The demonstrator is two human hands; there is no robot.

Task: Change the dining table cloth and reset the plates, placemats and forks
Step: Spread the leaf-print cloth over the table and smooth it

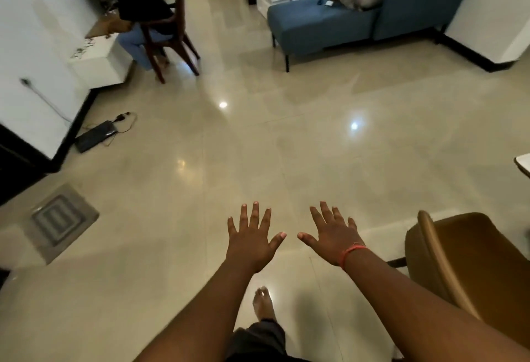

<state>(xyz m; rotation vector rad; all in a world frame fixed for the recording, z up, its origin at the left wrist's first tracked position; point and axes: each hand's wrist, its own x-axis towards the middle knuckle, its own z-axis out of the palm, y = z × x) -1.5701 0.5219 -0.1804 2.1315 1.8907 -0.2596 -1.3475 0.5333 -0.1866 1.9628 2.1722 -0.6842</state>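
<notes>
Both my hands are stretched out in front of me over the shiny tiled floor, palms down and fingers spread. My left hand (252, 239) holds nothing. My right hand (334, 237), with a red thread band on its wrist, is also empty. No cloth, plate, placemat or fork is in view. Only a white corner of what may be the table (523, 164) shows at the right edge. My bare foot (262, 303) is on the floor below my hands.
A brown padded chair (459, 270) stands at the lower right. A person sits on a wooden chair (172, 34) at the back left, another on a blue sofa (329, 26) at the back. A dark device with cables (96, 135) and a mat (58, 219) lie at the left.
</notes>
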